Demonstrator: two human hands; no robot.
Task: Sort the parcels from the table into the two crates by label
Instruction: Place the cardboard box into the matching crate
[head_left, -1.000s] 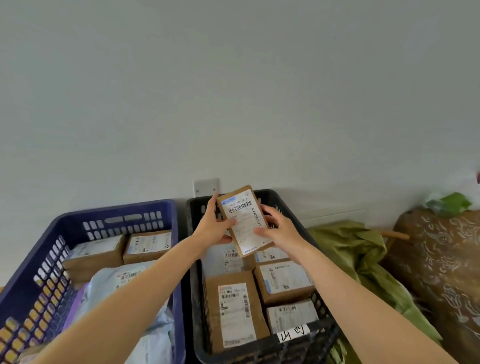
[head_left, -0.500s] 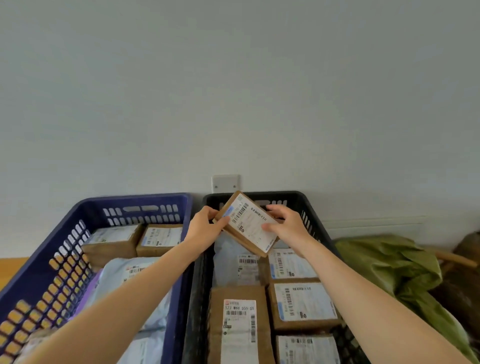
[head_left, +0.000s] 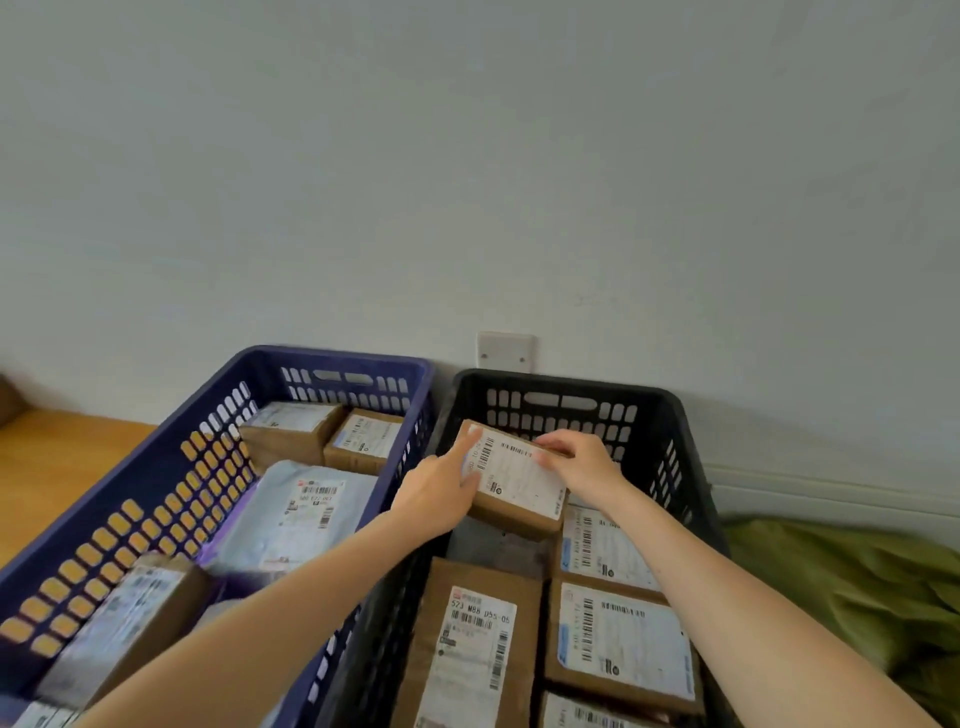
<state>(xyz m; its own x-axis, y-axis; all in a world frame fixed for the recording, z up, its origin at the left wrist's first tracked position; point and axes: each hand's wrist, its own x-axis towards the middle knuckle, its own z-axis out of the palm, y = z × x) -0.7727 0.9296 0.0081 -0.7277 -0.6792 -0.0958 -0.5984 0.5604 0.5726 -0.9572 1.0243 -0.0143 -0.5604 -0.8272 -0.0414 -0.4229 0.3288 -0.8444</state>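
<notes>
A small brown cardboard parcel (head_left: 511, 480) with a white barcode label lies nearly flat inside the far end of the black crate (head_left: 670, 415). My left hand (head_left: 441, 493) grips its left edge, thumb on the label. My right hand (head_left: 582, 465) holds its far right edge with curled fingers. Several labelled brown boxes (head_left: 621, 644) fill the near part of the black crate. The blue crate (head_left: 249, 374) to the left holds brown boxes (head_left: 363, 439) and a pale grey mailer bag (head_left: 301, 514).
Both crates stand against a pale wall with a blank switch plate (head_left: 505, 351). A wooden surface (head_left: 57, 457) shows at the left. Crumpled green fabric (head_left: 852, 587) lies right of the black crate.
Both hands lowered the parcel from above the black crate's rim down into its far end, tilting it flatter. The view shifted left and down.
</notes>
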